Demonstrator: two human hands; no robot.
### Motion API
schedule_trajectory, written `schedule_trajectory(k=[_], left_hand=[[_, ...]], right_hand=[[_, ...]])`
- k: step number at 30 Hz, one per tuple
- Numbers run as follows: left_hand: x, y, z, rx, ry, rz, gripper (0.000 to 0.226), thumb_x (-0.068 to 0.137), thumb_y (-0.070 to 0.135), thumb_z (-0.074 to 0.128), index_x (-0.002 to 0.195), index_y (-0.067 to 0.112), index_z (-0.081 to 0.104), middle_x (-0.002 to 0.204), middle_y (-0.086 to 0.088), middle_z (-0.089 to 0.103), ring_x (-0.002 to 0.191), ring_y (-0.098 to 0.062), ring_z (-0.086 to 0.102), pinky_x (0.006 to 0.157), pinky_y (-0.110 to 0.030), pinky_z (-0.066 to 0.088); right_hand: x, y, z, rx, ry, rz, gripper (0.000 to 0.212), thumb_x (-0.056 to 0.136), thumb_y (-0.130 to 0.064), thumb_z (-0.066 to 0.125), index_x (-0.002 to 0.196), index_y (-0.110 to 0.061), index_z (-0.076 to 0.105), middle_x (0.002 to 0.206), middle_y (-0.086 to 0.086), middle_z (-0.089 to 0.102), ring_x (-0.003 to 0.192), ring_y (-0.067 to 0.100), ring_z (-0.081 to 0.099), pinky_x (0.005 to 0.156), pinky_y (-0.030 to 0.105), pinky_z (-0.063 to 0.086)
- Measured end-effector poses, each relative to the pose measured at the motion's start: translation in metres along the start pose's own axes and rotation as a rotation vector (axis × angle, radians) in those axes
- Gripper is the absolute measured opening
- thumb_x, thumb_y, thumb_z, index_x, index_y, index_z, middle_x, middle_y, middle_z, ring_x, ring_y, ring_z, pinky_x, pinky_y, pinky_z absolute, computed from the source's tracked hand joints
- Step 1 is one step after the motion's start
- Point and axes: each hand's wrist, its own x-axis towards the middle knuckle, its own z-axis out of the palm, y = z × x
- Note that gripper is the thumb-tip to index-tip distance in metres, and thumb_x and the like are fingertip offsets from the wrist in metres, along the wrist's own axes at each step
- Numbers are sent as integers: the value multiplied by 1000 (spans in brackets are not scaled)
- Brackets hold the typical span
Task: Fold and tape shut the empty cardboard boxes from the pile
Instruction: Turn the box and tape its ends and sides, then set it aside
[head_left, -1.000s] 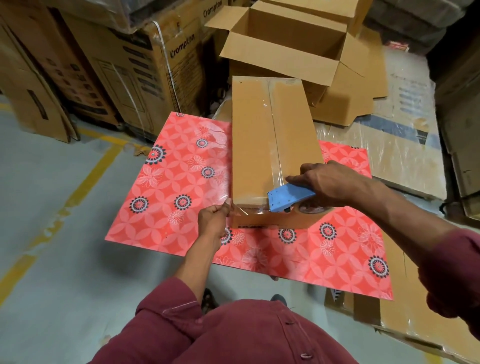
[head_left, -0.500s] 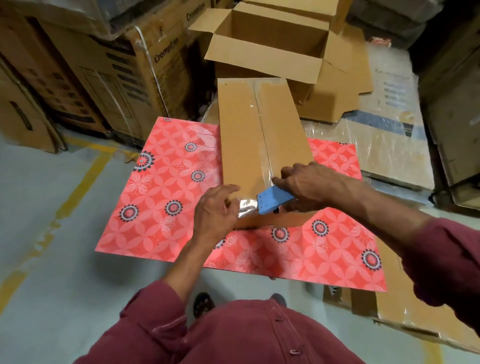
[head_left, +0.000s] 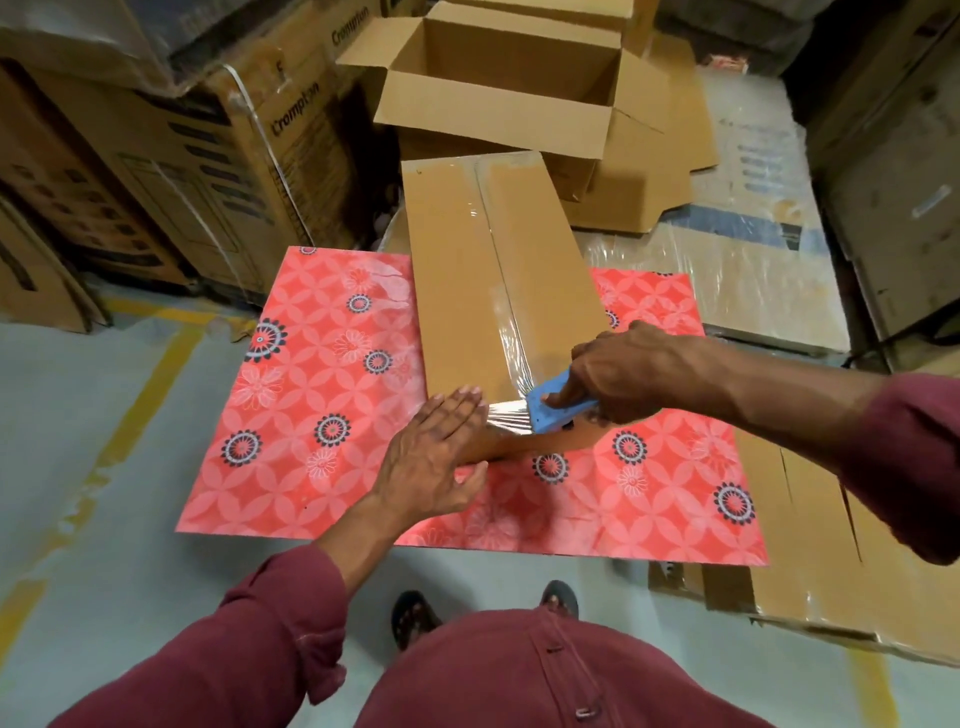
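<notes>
**Head view: tape at the box's near edge**

Head camera shows the closed cardboard box (head_left: 498, 270) lying on a red floral board (head_left: 322, 395), clear tape (head_left: 506, 332) along its seam. The right hand (head_left: 623, 374) grips a blue tape dispenser (head_left: 553, 410) at the near edge. The left hand (head_left: 436, 457), fingers straight, presses the box's near end. An open box (head_left: 509, 88) sits behind.

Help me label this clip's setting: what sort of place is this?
Probably a warehouse or packing area: stacked printed brown cardboard cartons line the wall, a painted yellow floor line marks a lane, and plastic-wrapped flat cardboard bundles lie beside the open empty brown cardboard box.
</notes>
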Motion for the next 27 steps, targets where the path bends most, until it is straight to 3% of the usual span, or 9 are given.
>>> schedule_trajectory(k=[4, 6, 13, 17, 23, 27], left_hand=[[-2, 0, -1, 0, -14, -10, 77, 85, 42, 67, 152, 6, 51, 160, -12, 45, 151, -24, 40, 127, -40, 26], [-1, 2, 0, -5, -16, -17, 78, 85, 42, 66, 153, 6, 50, 161, -12, 44, 151, -24, 40, 128, -39, 24], [-1, 5, 4, -28, 28, -37, 72, 85, 40, 66, 148, 7, 56, 159, -10, 47, 149, -23, 43, 124, -48, 32], [-1, 8, 4, -3, 4, -49, 74, 85, 41, 65, 149, 6, 54, 161, -10, 45, 150, -23, 41, 127, -44, 27], [0, 6, 0, 38, -45, -37, 77, 86, 44, 62, 152, 6, 51, 163, -9, 40, 152, -21, 36, 130, -37, 18], [-1, 8, -1, 32, -35, -34, 77, 85, 43, 61, 152, 5, 50, 162, -10, 40, 152, -22, 37, 130, -37, 17]], right_hand=[[-31, 40, 18, -51, -139, 106, 58, 94, -42, 60, 139, -71, 38, 120, -13, 57, 115, 20, 61, 87, 44, 51], [-45, 58, 27, -42, -178, 158, 63, 93, -38, 61, 142, -70, 36, 118, -13, 56, 114, 20, 60, 87, 42, 47], [-61, 68, 43, 19, -49, 129, 57, 96, -42, 58, 145, -65, 38, 123, -8, 55, 120, 21, 57, 93, 41, 44], [-80, 81, 37, 47, 15, 102, 53, 97, -50, 56, 143, -69, 37, 118, -11, 52, 117, 17, 57, 82, 35, 36], [-75, 99, 42, 104, -16, 131, 58, 92, -44, 64, 139, -71, 41, 105, -20, 45, 116, 14, 59, 87, 35, 31], [-71, 108, 61, 152, -58, 159, 58, 92, -47, 65, 137, -72, 41, 103, -16, 54, 105, 16, 60, 95, 41, 43]])
